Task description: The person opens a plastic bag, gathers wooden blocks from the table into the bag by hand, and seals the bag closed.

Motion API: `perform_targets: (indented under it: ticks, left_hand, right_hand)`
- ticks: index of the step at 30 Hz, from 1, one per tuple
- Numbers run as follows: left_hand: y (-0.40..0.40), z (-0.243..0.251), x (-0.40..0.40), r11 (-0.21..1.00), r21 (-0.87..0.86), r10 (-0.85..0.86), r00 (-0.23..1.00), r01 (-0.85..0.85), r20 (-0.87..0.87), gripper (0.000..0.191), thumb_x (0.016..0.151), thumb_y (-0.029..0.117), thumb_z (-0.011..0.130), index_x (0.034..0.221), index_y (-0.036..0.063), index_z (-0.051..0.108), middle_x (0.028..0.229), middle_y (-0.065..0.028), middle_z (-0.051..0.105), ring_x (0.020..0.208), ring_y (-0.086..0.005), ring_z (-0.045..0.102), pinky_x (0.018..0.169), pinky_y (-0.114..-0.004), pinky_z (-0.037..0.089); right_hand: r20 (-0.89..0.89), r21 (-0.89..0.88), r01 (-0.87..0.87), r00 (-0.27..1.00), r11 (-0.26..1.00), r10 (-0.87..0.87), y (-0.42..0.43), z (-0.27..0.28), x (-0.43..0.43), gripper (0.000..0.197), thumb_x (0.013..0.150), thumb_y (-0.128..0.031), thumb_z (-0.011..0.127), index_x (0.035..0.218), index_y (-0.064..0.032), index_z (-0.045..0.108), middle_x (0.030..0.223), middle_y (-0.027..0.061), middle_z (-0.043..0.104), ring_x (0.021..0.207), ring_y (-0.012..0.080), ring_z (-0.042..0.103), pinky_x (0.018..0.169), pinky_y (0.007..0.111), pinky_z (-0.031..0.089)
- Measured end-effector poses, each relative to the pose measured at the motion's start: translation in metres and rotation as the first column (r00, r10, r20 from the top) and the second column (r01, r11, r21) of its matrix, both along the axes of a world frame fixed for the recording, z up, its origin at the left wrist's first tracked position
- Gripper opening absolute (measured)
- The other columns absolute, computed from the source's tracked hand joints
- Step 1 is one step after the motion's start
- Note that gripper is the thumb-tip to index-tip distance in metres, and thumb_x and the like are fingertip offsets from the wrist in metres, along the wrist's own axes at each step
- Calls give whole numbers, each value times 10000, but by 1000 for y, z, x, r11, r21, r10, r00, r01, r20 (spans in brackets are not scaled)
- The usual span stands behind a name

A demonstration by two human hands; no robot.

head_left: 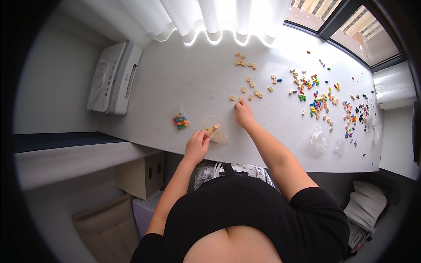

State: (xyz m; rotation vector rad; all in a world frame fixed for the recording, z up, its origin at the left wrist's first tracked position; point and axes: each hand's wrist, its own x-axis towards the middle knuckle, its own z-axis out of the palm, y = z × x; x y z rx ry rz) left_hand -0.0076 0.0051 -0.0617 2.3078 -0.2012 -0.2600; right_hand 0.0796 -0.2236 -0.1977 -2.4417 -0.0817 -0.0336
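My left hand pinches the rim of a clear plastic bag at the table's near side. Several light wooden tiles lie in the bag's mouth. Farther forward and to the right, my right hand has its fingertips at a small wooden tile; whether they grip it is hidden. More tiles are scattered just beyond that hand, some bearing dark marks. Left of the open bag stands a small clear bag of colored pieces.
On the right of the white table are colored wooden pegs, round wooden discs, black pieces and crumpled plastic bags. A white printer-like machine stands at the left. White curtains hang along the far edge.
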Motion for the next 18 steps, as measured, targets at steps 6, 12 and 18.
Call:
perform_targets:
  ticks: [6,12,18]
  left_hand:
    - [-5,4,6,1000,16,-25,997,26,-78,97,841,82,608,923,37,585,883,-116,593,771,-283,619,700,-386,498]
    - [-9,3,13,996,22,-88,993,90,-78,110,833,93,607,928,42,586,881,-122,594,756,-286,621,688,-394,499]
    - [-15,0,22,989,76,-129,992,129,-16,104,832,60,604,927,20,592,836,-126,588,689,-255,610,657,-359,494]
  right_hand:
    - [-143,44,130,982,990,-123,-17,13,-3,120,760,-72,636,844,-18,569,800,146,616,744,365,600,698,439,504]
    - [-138,360,218,974,907,-179,-14,52,-3,122,765,-105,655,841,-30,596,744,132,652,689,273,645,671,365,525]
    - [-237,581,60,967,812,98,11,92,-4,162,776,-135,694,860,-5,647,790,105,689,716,198,662,686,316,535]
